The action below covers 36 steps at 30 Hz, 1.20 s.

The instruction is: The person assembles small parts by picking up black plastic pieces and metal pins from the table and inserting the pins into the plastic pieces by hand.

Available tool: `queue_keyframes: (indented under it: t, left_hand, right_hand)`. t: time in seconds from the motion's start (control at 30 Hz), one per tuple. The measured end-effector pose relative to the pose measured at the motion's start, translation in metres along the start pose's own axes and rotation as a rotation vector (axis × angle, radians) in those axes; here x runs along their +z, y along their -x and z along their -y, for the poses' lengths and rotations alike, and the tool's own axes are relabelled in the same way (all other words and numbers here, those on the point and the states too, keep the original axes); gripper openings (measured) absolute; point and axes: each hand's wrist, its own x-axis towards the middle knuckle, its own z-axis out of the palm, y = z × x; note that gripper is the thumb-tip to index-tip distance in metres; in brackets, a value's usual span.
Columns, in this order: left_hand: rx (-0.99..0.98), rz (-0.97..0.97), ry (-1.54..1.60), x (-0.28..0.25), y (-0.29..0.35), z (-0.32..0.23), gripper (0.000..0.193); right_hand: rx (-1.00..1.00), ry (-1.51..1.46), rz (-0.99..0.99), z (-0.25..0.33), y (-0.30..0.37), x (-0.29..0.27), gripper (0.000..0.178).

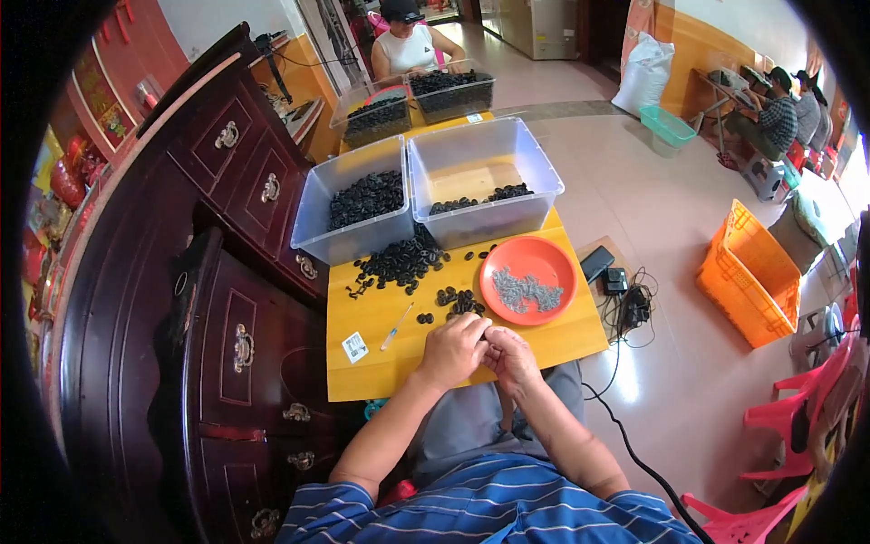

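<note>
My left hand (454,348) and my right hand (510,355) meet over the near edge of the yellow table (381,376). Their fingers are closed together around a small dark piece, mostly hidden; I cannot make out its kind. Just beyond my fingers lies a small group of black oval parts (460,300). To the right of it sits an orange-red plate (498,309) with a heap of small grey metal pieces (526,292). A larger pile of black parts (403,261) spreads farther back. A thin white stick-like tool (396,326) and a white printed label (354,347) lie at the left.
Two clear plastic bins (485,216) with black parts stand at the table's back. A dark wooden cabinet (245,272) borders the left. At the right are a phone (596,264), tangled cables (638,308) and an orange crate (748,276). Another person (412,50) sits across.
</note>
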Motion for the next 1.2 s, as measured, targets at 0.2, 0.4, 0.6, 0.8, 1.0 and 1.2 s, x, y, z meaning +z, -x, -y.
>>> queue_keyframes:
  t: [0.2,0.4,0.6,0.8,1.0,1.2]
  left_hand:
    - [-0.040,0.077,-0.025,0.005,-0.006,0.000,0.032]
    - [-0.091,0.109,-0.010,0.013,-0.008,0.004,0.030]
    - [-0.147,0.112,-0.009,0.012,-0.010,0.007,0.029]
    - [-0.195,0.097,-0.020,0.011,-0.014,0.012,0.031]
    - [-0.178,0.068,-0.029,0.010,-0.012,0.013,0.029]
    - [-0.175,0.008,-0.030,-0.002,0.000,-0.002,0.027]
  right_hand:
    - [0.030,-0.008,0.025,0.001,-0.008,-0.007,0.010]
    - [0.081,-0.046,0.039,0.000,-0.018,-0.014,0.009]
    - [0.104,-0.093,0.059,0.004,-0.023,-0.008,0.005]
    - [0.079,-0.068,0.071,-0.003,-0.036,-0.013,0.007]
    - [0.110,-0.060,0.069,-0.004,-0.037,-0.011,0.008]
    - [0.070,-0.062,0.130,-0.001,-0.019,-0.003,0.011]
